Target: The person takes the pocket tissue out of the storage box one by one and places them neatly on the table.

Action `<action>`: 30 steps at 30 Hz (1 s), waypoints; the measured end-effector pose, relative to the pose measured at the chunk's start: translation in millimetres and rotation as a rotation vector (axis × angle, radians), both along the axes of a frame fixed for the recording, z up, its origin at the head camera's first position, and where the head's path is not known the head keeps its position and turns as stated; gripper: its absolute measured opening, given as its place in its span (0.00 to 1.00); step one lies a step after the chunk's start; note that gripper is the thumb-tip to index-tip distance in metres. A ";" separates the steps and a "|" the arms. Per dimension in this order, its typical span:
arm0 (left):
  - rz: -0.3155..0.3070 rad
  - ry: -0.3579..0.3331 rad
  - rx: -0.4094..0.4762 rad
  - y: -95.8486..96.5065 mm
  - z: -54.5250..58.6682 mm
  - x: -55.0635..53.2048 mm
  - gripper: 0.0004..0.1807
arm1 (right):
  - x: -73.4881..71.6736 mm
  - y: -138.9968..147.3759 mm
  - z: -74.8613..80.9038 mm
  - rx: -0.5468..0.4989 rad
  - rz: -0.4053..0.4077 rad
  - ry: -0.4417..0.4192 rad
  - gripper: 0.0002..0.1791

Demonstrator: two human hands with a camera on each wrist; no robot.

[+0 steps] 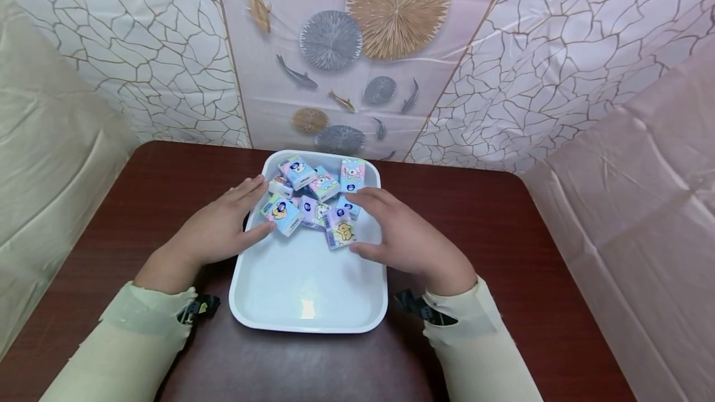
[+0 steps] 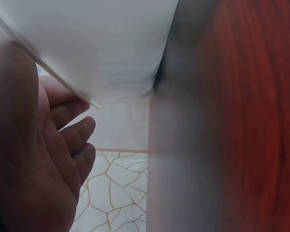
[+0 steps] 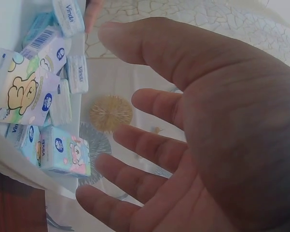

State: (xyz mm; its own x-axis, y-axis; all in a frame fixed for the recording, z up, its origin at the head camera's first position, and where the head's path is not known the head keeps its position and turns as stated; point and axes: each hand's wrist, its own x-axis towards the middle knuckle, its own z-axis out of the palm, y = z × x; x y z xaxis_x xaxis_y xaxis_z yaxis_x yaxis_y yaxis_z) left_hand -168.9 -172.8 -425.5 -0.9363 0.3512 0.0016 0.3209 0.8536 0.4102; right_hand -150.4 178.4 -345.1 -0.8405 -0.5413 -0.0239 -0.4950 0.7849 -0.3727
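Note:
A white tray [image 1: 304,278] holds several small Vinda tissue packs in blue and purple wrappers, heaped in its far half. My left hand [image 1: 220,228] is at the tray's left side, thumb over the rim beside a blue pack [image 1: 285,214] with a yellow character. In the left wrist view its fingers [image 2: 77,135] are loosely bent next to the tray's outer wall; whether they touch it I cannot tell. Over the right rim is my right hand [image 1: 413,241], fingers spread and holding nothing. Nearest its thumb lies a purple pack [image 3: 26,92] with a bear on it.
The tray stands on a dark red-brown wooden table [image 1: 475,222]. Behind the table hangs a patterned cloth [image 1: 329,92] with fish and round motifs. Pale fabric walls [image 1: 631,172] close in both sides.

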 end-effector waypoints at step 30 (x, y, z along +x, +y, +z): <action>0.011 0.009 0.015 -1.4 -2.3 0.5 0.51 | -22.1 -19.7 -19.8 0.016 -0.012 -0.080 0.47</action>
